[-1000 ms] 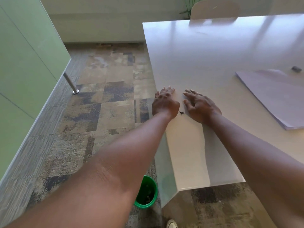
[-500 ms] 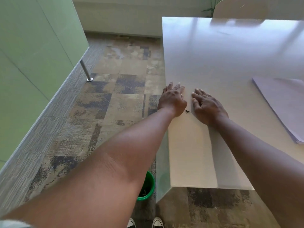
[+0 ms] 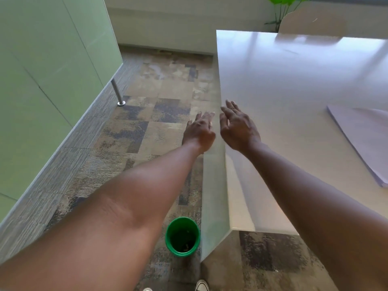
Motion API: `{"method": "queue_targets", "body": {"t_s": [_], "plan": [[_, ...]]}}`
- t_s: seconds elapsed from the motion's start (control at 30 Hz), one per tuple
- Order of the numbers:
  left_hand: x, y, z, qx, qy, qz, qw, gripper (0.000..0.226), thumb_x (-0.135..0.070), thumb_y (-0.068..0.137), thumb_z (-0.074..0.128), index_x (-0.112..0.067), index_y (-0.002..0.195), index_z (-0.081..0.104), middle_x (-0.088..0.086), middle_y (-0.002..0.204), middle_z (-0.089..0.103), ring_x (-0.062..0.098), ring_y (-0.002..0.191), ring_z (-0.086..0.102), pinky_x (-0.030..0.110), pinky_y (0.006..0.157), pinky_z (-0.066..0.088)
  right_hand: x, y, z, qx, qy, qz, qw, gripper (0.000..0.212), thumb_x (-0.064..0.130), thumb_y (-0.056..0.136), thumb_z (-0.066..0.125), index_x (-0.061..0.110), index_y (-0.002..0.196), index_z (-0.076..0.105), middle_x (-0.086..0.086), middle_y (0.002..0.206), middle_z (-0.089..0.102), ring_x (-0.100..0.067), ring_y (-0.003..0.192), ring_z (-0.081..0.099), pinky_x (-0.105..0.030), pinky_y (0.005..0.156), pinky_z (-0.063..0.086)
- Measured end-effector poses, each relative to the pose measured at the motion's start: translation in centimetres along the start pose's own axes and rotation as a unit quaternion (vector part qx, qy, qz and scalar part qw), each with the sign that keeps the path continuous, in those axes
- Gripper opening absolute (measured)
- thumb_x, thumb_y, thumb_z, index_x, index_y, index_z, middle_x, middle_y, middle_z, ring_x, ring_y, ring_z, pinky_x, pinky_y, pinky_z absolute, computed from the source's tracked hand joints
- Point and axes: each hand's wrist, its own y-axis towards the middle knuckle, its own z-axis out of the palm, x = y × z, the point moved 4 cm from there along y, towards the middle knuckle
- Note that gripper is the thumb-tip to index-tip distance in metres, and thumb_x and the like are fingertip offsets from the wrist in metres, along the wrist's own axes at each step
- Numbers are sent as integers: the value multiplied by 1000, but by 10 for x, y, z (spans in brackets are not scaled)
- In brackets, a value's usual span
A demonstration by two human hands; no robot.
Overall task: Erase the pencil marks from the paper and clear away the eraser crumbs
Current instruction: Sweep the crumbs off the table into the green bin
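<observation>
Comparing this moment with the views of half a second and one second ago, you find that both hands have left the spot where they lay flat on the glossy white rectangular table (image 3: 294,85) on either side of a small dark speck of eraser crumbs. Your left hand (image 3: 199,131) is now past the table's left edge, over the patchy brown-and-grey carpet floor (image 3: 159,97), with its fingers straight and loosely spread, holding nothing. Your right hand (image 3: 238,128) is lifted at the same edge, fingers relaxed and slightly parted, also holding nothing. The dark speck no longer shows on the tabletop where it was; whether it went over the edge or lies hidden behind the hands cannot be told from this view. Judge the sweep as probably completed at this edge, with the crumbs likely pushed off toward the floor side. Note that the round green plastic bin (image 3: 182,236) stands on the floor well nearer to you, beside the table's near corner and not beneath the hands, so crumbs released here would probably miss it. The pale lilac sheet of paper (image 3: 365,133) lies on the table well to the right, apart from both hands; its pencil marks cannot be read at this angle. Verify the tabletop before treating the clearing step as done.
</observation>
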Motion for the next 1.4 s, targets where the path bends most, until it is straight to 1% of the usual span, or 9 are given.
{"method": "queue_targets", "body": {"t_s": [0.2,0.4,0.63,0.8,0.87,0.93,1.0,1.13,1.4], "plan": [[62,-14,-4,33,93,0,995,56,-25,110,30,-17,164,18,3,172,14,20,159,6,47,129,-1,53,-15,50,51,30,13,998,53,30,104,33,12,153,34,-2,165,17,-10,152,8,-29,124,7],[113,-38,-6,84,88,-40,992,55,-30,112,21,-20,165,7,2,172,-7,18,159,-5,41,128,-5,71,-31,99,111,20,66,991,54,34,106,26,13,156,23,0,166,7,-11,153,1,-30,123,2],[181,-70,22,144,85,-71,983,57,-30,112,20,-17,165,6,2,172,-8,17,159,-6,40,128,-7,55,-65,178,160,0,130,978,55,32,105,22,13,157,21,-2,166,5,-15,153,2,-34,123,6],[227,-95,61,183,87,-90,975,57,-28,111,19,-17,165,4,2,172,-9,17,159,-8,39,127,-8,35,-100,235,168,39,193,966,54,33,105,25,12,155,28,-6,165,15,-19,152,11,-37,122,14],[243,-106,77,194,78,-100,973,57,-28,111,19,-18,165,3,1,172,-9,16,158,-8,38,127,-8,26,-114,256,169,52,225,958,53,33,104,30,11,152,33,-11,161,26,-24,149,24,-39,119,24],[261,-112,96,199,66,-112,971,57,-28,111,20,-18,165,4,1,172,-8,16,158,-7,37,126,-7,14,-129,275,159,60,272,947,52,33,103,39,11,150,36,-16,152,42,-32,138,41,-41,109,36],[282,-116,118,193,43,-132,971,56,-27,112,20,-17,165,5,2,172,-6,17,159,-6,36,126,-5,0,-141,295,151,60,314,935,52,31,101,44,11,148,37,-18,143,51,-35,128,50,-40,102,42],[322,-127,160,191,1,-176,966,56,-27,112,20,-14,165,6,4,172,-3,19,159,-3,37,127,-1,-32,-158,341,145,67,371,915,51,29,100,46,10,147,39,-18,142,51,-35,128,51,-39,101,43],[399,-135,229,184,-10,-225,957,54,-29,113,21,-13,165,13,6,172,7,21,159,5,42,127,5,-92,-178,435,159,80,439,881,57,22,94,48,15,150,37,-14,147,47,-32,131,49,-39,102,43]]}}
